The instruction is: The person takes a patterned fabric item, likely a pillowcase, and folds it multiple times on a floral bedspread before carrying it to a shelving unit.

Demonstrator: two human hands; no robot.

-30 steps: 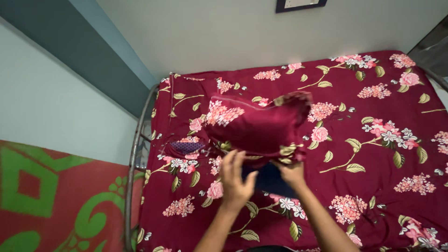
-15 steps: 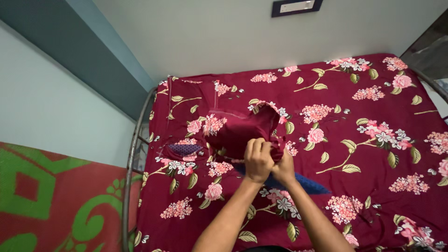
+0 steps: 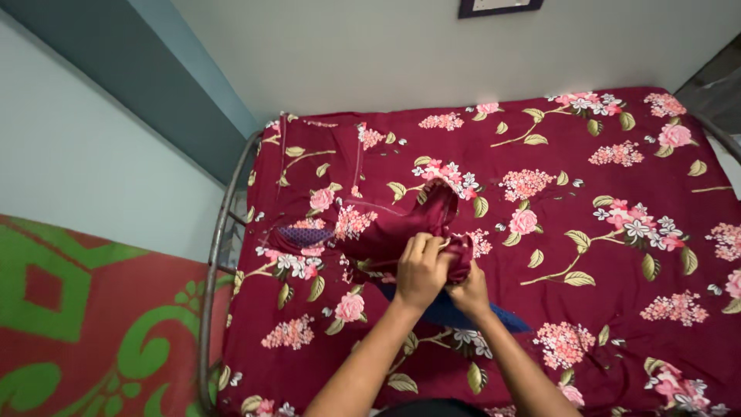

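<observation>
A maroon floral pillow cover (image 3: 394,228) lies bunched on the bed (image 3: 617,185), which wears a matching maroon flowered sheet. My left hand (image 3: 421,270) is closed on the cover's gathered open end. My right hand (image 3: 468,293) sits just beside and below it, gripping the same bunch of cloth. A dark blue pillow (image 3: 463,313) pokes out from under both hands, toward the right. Another patch of dark blue (image 3: 306,235) shows at the cover's left end.
A grey metal bed rail (image 3: 218,255) curves along the left side of the bed. Left of it hangs a red and green patterned cloth (image 3: 85,324). A pale wall with a dark framed plate (image 3: 498,6) stands behind the bed.
The cover was spread wide and lifted a second ago; both hands have since closed together on its open end, and it now sits lower and more bunched. More blue pillow shows at the right.
</observation>
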